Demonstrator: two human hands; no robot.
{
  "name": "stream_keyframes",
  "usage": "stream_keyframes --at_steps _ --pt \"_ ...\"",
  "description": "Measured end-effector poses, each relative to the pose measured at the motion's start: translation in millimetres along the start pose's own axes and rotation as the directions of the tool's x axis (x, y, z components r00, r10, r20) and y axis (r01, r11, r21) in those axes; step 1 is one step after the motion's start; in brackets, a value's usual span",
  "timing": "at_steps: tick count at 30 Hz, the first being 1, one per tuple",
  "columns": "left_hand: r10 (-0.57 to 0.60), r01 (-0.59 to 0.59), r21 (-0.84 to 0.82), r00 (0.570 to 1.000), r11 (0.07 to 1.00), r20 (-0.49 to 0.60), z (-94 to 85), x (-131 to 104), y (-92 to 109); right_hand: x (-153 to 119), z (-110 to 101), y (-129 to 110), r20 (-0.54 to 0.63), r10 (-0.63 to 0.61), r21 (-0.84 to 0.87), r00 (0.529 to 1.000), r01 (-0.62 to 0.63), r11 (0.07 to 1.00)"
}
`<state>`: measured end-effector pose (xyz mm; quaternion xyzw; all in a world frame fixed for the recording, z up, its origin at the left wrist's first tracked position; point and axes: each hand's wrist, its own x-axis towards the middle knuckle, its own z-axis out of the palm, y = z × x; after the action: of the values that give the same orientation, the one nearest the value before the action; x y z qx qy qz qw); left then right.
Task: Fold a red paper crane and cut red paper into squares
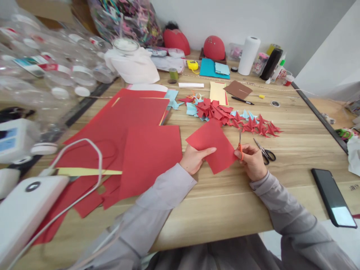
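Observation:
My left hand (194,158) pinches a square of red paper (215,144) near its left side, the thumb lying on top. In my right hand (253,161) is a pair of orange-handled scissors (240,146), its blades pointing away from me at the paper's right corner. A second pair of scissors (266,153), black-handled, lies on the table just beyond my right hand. Folded red paper cranes (216,111) and some light blue ones (246,115) are heaped behind the square. Large red paper sheets (154,157) are stacked left of my left hand.
Plastic bottles (59,71) crowd the left side. A white power bank (33,210) with a cable (99,161) lies over red scraps at front left. At right rests a phone (334,197). Brown paper (238,90), a black pen (242,100) and a white roll (249,56) are farther back.

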<state>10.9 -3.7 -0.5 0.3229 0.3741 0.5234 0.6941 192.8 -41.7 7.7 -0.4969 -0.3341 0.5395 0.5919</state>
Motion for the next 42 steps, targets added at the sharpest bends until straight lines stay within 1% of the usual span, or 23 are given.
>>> stream_keyframes --at_steps 2,6,10,12,15,18,21,27,30,32,35,38,40,42 --pt "0.035 -0.035 -0.010 0.999 0.999 -0.041 -0.2 1.3 -0.4 -0.3 -0.8 0.4 0.048 -0.005 0.032 0.999 0.004 0.999" --pt "0.035 -0.038 -0.051 0.997 0.998 -0.065 -2.5 4.9 0.4 -2.6 -0.6 -1.4 0.171 0.017 0.086 0.985 -0.032 0.996" --pt "0.049 -0.052 -0.028 0.995 0.998 -0.090 -3.2 5.6 -0.1 -4.6 1.1 -2.5 0.200 0.036 0.126 0.979 -0.063 0.990" --pt "0.054 -0.056 -0.012 0.993 0.998 -0.102 -2.7 5.0 -1.1 -4.9 2.0 -2.2 0.189 0.039 0.120 0.981 -0.063 0.991" --pt "0.049 -0.049 0.009 0.994 0.999 -0.100 -1.3 2.9 -1.8 -3.7 2.7 -1.6 0.124 0.049 0.102 0.991 -0.062 0.993" --pt "-0.002 0.004 0.035 0.999 0.999 -0.049 0.8 -0.3 -1.0 -1.2 2.1 -1.1 0.053 0.050 0.137 0.997 -0.057 0.989" --pt "-0.029 0.029 0.026 1.000 0.999 0.000 3.0 -2.4 -0.2 1.0 0.7 -0.7 0.021 0.035 0.126 0.999 -0.037 0.991" --pt "0.069 -0.067 0.023 0.994 0.997 -0.084 2.9 1.3 -2.6 0.4 -0.8 -0.2 0.031 -0.009 0.071 0.999 0.007 0.997" --pt "0.120 -0.116 0.040 0.983 0.992 -0.137 -0.1 4.0 -4.8 -0.2 -0.3 -1.0 0.034 -0.033 0.090 0.999 0.030 0.995" --pt "0.152 -0.144 0.062 0.976 0.988 -0.159 -2.1 5.0 -6.5 -0.2 0.6 -1.5 0.016 -0.038 0.094 0.999 0.037 0.995" --pt "0.187 -0.174 0.091 0.969 0.981 -0.164 -2.9 4.7 -8.7 0.3 2.2 -1.1 -0.040 -0.024 0.068 0.999 0.027 0.997" --pt "0.168 -0.157 0.074 0.971 0.985 -0.168 -0.9 2.9 -9.6 0.9 3.3 -0.3 -0.089 0.005 0.074 0.996 0.002 0.997" --pt "0.131 -0.125 0.052 0.981 0.991 -0.140 0.0 1.5 -9.4 1.7 3.1 -0.2 -0.106 0.020 0.087 0.994 -0.011 0.996" --pt "0.131 -0.124 0.067 0.987 0.990 -0.098 -0.9 -0.2 -8.5 3.5 1.9 -0.7 -0.118 0.037 0.107 0.992 -0.024 0.994"
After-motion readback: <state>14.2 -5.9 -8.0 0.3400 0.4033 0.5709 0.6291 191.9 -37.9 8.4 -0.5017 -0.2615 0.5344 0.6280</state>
